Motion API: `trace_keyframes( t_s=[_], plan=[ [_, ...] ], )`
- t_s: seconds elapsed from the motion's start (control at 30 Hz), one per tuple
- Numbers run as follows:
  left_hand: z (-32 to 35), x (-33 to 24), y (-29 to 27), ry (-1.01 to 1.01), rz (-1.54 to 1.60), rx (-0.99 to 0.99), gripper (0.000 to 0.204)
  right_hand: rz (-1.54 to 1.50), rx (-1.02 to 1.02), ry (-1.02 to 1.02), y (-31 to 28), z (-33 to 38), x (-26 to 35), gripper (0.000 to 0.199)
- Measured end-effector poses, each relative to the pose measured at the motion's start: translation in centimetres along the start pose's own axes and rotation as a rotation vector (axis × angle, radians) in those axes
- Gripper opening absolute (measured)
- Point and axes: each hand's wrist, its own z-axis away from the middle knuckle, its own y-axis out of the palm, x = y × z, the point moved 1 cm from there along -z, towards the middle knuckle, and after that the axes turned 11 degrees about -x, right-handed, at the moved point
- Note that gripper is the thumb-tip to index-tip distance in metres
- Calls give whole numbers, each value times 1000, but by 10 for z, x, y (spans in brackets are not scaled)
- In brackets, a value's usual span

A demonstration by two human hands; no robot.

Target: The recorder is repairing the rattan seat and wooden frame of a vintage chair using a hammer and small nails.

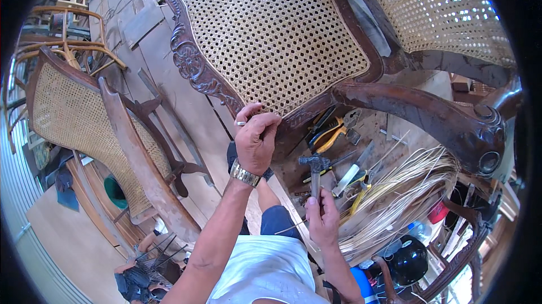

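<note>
A woven cane seat [271, 33] in a dark carved wooden chair frame [195, 64] fills the upper middle. At the seat's near corner, my left hand [257, 140], wearing a ring and a metal wristwatch, has its fingers pinched against the cane's edge. What is between those fingertips, if anything, is too small to make out. Lower and to the right, my right hand [323, 219] grips a hammer [314, 163] by its handle. The dark hammer head points up, away from me, and is apart from the chair.
Yellow-handled pliers [329, 139] and other hand tools lie right of the seat corner. A bundle of pale cane strands [401, 202] spreads at the right, below a curved dark armrest [423, 109]. Another cane-backed chair [84, 117] stands left. A person [138, 273] is at lower left.
</note>
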Motion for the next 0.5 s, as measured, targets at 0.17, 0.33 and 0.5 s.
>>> trace_keyframes(
  t_s=[0.17, 0.33, 0.5],
  plan=[
    [10, 3, -39, -139, 4, -170, 16, 34, 21, -35, -6, -1, -3, 26],
    [47, 44, -107, -532, 49, -279, 10, -62, 0, 64, -14, -1, -3, 26],
    [42, 32, -96, -562, 194, -262, 13, -29, 39, 42, -10, -8, -1, 27]
  ],
)
